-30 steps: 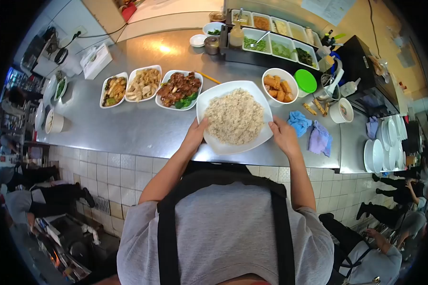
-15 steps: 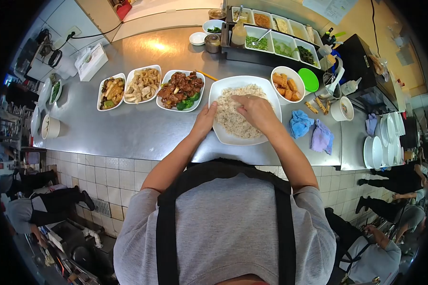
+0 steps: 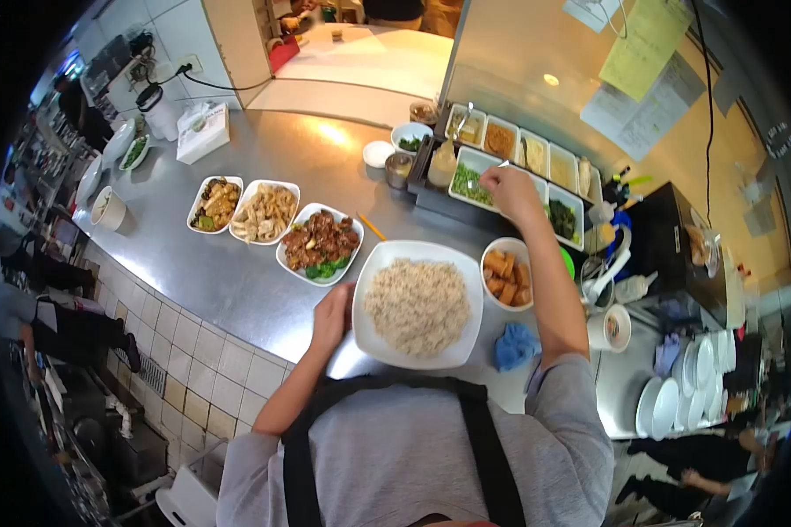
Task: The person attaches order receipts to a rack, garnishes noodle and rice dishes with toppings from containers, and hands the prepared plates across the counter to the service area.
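Observation:
A large white squarish bowl [image 3: 469, 341] full of rice [image 3: 417, 307] stands at the counter's front edge. My left hand [image 3: 330, 318] grips its left side, the fingertips partly hidden by the rim. My right hand [image 3: 511, 191] is stretched out over the containers at the back, its fingers pinched on the handle of a spoon [image 3: 474, 184]. The spoon's other end lies in a white container of chopped green onion [image 3: 468, 167]. To the right of the rice is a round white bowl of brown-orange chunks [image 3: 506, 274].
Left of the rice stand dishes of meat with broccoli [image 3: 321, 244], pale strips [image 3: 265, 212] and mixed vegetables [image 3: 216, 204]. A blue cloth [image 3: 516, 346] lies front right, with stacked white plates [image 3: 668, 406] farther right. An orange pencil-like stick [image 3: 372, 227] lies behind the rice bowl.
My right hand has left the rice and reached up to the spoon in the green onion. My left hand stays at the bowl's left side. The view has turned and shifted.

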`<act>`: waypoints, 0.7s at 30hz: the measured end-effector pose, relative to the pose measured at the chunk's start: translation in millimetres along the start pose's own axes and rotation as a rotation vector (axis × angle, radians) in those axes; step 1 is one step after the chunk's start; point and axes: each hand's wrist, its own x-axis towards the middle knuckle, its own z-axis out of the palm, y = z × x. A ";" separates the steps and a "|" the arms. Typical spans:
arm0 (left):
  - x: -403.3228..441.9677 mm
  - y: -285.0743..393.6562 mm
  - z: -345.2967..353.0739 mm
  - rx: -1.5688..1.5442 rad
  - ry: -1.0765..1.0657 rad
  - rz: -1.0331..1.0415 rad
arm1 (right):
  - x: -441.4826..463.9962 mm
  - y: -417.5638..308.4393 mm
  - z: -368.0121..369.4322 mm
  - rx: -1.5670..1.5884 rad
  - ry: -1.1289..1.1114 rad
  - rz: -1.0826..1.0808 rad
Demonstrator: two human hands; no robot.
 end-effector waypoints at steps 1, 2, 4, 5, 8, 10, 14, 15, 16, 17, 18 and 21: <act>-12.4 9.3 -6.3 -0.020 0.089 -0.063 | 34.7 31.9 7.4 0.014 0.026 0.015; -18.3 -4.3 -13.2 0.014 0.211 0.000 | 64.3 51.0 9.9 -0.033 0.034 0.047; -33.2 -22.4 -31.2 0.034 0.373 0.063 | 117.3 86.5 19.4 -0.167 0.044 0.169; -43.3 -23.9 -38.0 0.021 0.413 0.060 | 140.2 105.3 28.7 -0.254 0.042 0.258; -62.7 -28.9 -42.0 0.002 0.526 0.049 | 157.5 120.7 34.5 -0.409 -0.209 0.375; -58.3 -32.0 -36.1 0.050 0.556 0.102 | 157.8 119.5 32.1 -0.447 -0.350 0.391; -51.4 -30.0 -32.7 0.115 0.555 0.142 | 160.1 121.5 30.4 -0.472 -0.369 0.369; -52.2 -29.7 -34.0 0.144 0.540 0.152 | 157.6 124.2 31.9 -0.471 -0.360 0.360; -51.6 -28.0 -33.7 0.175 0.535 0.153 | 156.9 129.8 36.6 -0.477 -0.379 0.358; -50.7 -28.6 -33.6 0.172 0.534 0.153 | 159.7 135.1 41.7 -0.484 -0.393 0.354; -50.3 -29.6 -33.4 0.168 0.537 0.155 | 160.7 133.6 41.4 -0.492 -0.406 0.346; -52.1 -28.4 -33.3 0.164 0.543 0.149 | 158.2 128.9 33.6 -0.487 -0.467 0.340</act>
